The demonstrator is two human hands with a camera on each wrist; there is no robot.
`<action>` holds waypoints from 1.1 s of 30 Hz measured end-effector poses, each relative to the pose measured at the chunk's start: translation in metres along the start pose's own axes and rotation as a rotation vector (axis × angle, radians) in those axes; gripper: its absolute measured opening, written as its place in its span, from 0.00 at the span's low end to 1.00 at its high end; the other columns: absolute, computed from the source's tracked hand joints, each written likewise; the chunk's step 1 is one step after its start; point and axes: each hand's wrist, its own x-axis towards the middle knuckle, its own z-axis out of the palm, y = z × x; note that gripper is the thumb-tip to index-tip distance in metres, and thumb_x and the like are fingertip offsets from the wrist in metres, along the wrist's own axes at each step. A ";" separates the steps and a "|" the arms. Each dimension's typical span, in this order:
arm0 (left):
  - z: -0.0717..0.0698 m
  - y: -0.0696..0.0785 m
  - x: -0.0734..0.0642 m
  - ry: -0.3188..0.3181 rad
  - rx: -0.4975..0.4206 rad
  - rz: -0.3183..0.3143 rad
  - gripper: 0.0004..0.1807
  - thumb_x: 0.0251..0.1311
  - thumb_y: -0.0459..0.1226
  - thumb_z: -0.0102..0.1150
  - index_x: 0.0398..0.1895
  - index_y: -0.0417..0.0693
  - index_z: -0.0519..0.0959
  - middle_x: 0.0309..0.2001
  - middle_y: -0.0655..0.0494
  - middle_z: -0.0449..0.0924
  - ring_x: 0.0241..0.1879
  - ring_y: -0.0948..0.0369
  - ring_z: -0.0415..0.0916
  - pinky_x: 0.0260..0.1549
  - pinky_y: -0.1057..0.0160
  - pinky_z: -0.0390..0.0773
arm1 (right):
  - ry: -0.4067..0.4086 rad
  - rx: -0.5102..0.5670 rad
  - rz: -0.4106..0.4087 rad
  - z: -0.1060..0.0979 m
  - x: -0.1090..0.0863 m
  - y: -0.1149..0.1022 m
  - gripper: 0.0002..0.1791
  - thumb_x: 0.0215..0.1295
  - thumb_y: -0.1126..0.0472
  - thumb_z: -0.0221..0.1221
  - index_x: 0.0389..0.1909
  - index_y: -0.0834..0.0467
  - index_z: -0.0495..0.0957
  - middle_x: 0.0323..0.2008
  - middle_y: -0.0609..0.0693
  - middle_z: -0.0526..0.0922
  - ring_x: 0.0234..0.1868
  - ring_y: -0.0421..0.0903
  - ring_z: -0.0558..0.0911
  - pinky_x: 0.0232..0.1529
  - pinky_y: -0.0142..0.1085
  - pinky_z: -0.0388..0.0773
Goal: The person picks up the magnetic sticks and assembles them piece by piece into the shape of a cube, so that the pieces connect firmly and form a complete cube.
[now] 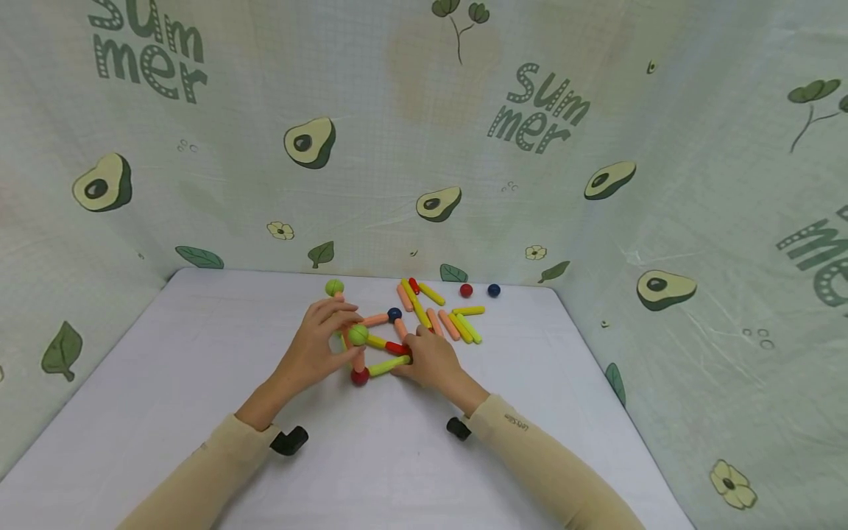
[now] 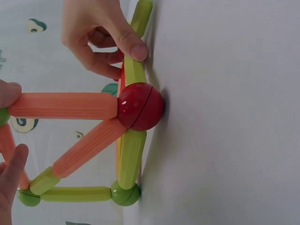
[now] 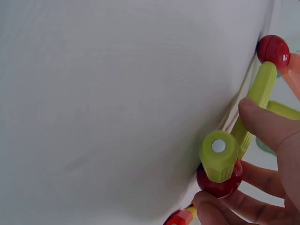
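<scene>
A frame of magnetic building sticks and balls stands on the table. Its upper green ball (image 1: 358, 335) sits between the thumb and fingers of my left hand (image 1: 314, 353). From that ball an orange stick (image 2: 65, 105) runs to a red ball (image 2: 140, 107) on the tabletop. My right hand (image 1: 430, 359) curls its fingers round another red ball (image 3: 220, 182), its thumb lying on the green stick (image 3: 262, 84) joining the two red balls. A second green stick (image 3: 218, 154) juts from the gripped ball, its metal end disc showing.
Loose sticks (image 1: 456, 328) in orange, yellow, red and green lie behind my right hand. Farther back are a loose red ball (image 1: 467, 291) and a dark blue ball (image 1: 494, 291). A patterned cloth (image 1: 371, 221) hangs behind the white table (image 1: 218, 353).
</scene>
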 end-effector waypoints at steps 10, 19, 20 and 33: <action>0.007 0.000 -0.004 0.034 -0.097 -0.040 0.27 0.51 0.26 0.81 0.57 0.42 0.84 0.67 0.47 0.77 0.72 0.45 0.67 0.52 0.51 0.86 | -0.014 0.023 0.056 0.001 -0.005 -0.001 0.29 0.58 0.36 0.76 0.49 0.54 0.86 0.34 0.46 0.73 0.29 0.42 0.73 0.29 0.32 0.70; 0.003 -0.001 -0.006 0.031 -0.098 -0.100 0.29 0.53 0.26 0.80 0.60 0.47 0.84 0.66 0.52 0.79 0.68 0.50 0.68 0.52 0.53 0.86 | -0.018 0.126 0.049 -0.001 -0.012 -0.002 0.27 0.59 0.39 0.77 0.48 0.56 0.88 0.33 0.46 0.75 0.32 0.42 0.73 0.29 0.31 0.71; 0.003 -0.001 -0.007 0.036 -0.089 -0.100 0.29 0.53 0.27 0.80 0.60 0.47 0.84 0.66 0.53 0.80 0.67 0.50 0.69 0.51 0.54 0.86 | -0.028 0.146 0.039 -0.001 -0.012 0.000 0.27 0.60 0.40 0.76 0.50 0.56 0.88 0.34 0.46 0.76 0.32 0.42 0.73 0.30 0.31 0.71; 0.001 -0.003 -0.006 -0.001 -0.069 -0.082 0.29 0.55 0.28 0.79 0.61 0.48 0.83 0.67 0.52 0.80 0.57 0.55 0.73 0.47 0.52 0.86 | 0.049 0.380 0.101 -0.032 0.002 0.080 0.19 0.73 0.58 0.67 0.62 0.59 0.84 0.52 0.55 0.84 0.45 0.50 0.81 0.47 0.42 0.83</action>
